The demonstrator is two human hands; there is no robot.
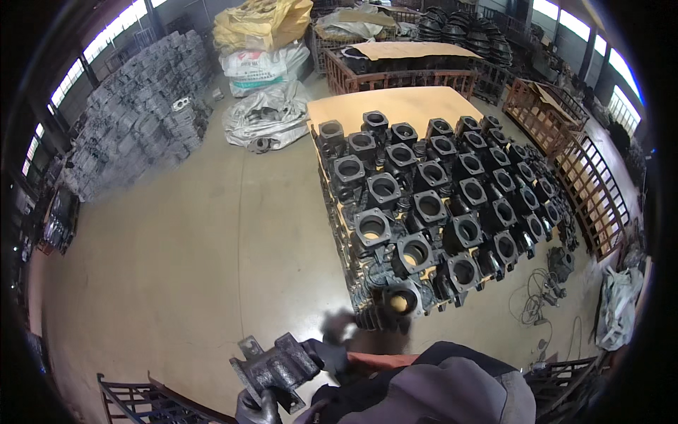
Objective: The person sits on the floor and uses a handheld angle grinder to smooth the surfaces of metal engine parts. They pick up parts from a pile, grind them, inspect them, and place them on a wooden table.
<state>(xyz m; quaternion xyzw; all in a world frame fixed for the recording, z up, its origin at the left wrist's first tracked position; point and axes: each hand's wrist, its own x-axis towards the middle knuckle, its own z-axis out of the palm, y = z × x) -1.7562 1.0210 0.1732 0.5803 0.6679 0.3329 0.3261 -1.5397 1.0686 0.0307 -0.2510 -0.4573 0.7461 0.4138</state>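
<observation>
A dark, glossy metal casting (277,367) with square flanged ends and a ribbed body is held tilted at the bottom of the view. My left hand (260,411), in a dark grey glove, grips its lower side with the fingers wrapped round a flange. On the casting's right end, my right hand (330,357), gloved in black, is closed, an orange cuff (381,360) behind it. To the right, several similar black castings (414,253) stand in rows with their round bores facing up. The nearest of these castings (402,300) sits close to my right arm.
Tan cardboard (395,104) lies under the rows. Rusty metal crates (402,79) stand behind. White sacks (268,113) and a big pile of grey castings (141,116) are at the far left. Cables (540,300) lie on the floor at right, and a dark rack (152,399) is at lower left.
</observation>
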